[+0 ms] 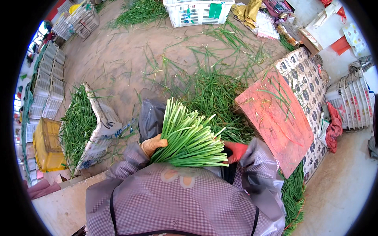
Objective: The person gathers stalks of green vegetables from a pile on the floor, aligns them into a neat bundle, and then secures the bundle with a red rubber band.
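A thick bunch of garlic chives (193, 137) lies across my front, its pale cut ends fanned up and to the right. My left hand (154, 144), in a tan glove, grips its left side with the thumb over the stalks. At the right end is my right hand (236, 152) in a red glove, close against the stalks; its fingers are mostly hidden. Just beyond the bunch, a heap of loose chives (214, 100) covers the floor. A dark plastic sheet or bag (152, 114) shows behind my left hand. A patterned apron with clear sleeves covers my front and arms.
To the left stand a white crate (103, 114) filled with greens and a yellow crate (49, 145). On the right, a reddish board (275, 122) carries a few stray leaves. More chives (292, 196) lie below it. Another white crate (199, 15) stands at the far side.
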Action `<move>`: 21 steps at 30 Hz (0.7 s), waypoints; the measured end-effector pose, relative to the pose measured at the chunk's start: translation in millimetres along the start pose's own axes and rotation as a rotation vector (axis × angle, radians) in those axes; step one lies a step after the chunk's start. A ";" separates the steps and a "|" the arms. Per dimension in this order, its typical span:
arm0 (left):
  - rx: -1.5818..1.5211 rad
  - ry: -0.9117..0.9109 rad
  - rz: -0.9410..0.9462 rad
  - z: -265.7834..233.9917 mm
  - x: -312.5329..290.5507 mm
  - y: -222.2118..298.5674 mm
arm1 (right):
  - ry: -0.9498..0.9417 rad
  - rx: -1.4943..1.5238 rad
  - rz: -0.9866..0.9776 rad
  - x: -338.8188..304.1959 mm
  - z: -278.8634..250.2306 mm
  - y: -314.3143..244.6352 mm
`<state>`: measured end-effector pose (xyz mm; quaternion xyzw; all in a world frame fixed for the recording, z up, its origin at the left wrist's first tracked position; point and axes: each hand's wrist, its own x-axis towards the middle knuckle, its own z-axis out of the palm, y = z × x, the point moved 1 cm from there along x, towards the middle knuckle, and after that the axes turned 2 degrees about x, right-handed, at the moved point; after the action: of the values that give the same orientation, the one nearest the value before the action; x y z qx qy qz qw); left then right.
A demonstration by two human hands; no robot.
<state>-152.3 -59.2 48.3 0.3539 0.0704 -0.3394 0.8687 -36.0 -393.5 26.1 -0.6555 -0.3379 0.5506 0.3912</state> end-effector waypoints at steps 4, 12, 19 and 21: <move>0.005 -0.029 0.017 -2.2 1.8 -1.4 | 0.091 0.279 -0.467 14.5 33.0 -11.6; -0.010 -0.052 -0.085 -19.2 -2.1 -13.7 | 0.546 1.034 -0.706 73.4 45.0 -52.1; 0.061 -0.213 -0.212 -42.8 1.4 -16.6 | 0.290 1.109 -0.788 110.4 28.0 -85.4; 0.088 -0.160 -0.238 -57.9 5.1 -34.9 | 0.169 1.114 -0.799 121.3 25.5 -95.8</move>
<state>-163.9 -41.7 -16.2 0.3526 0.0276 -0.4698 0.8088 -42.3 -239.2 53.1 -0.2227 -0.1888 0.4029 0.8674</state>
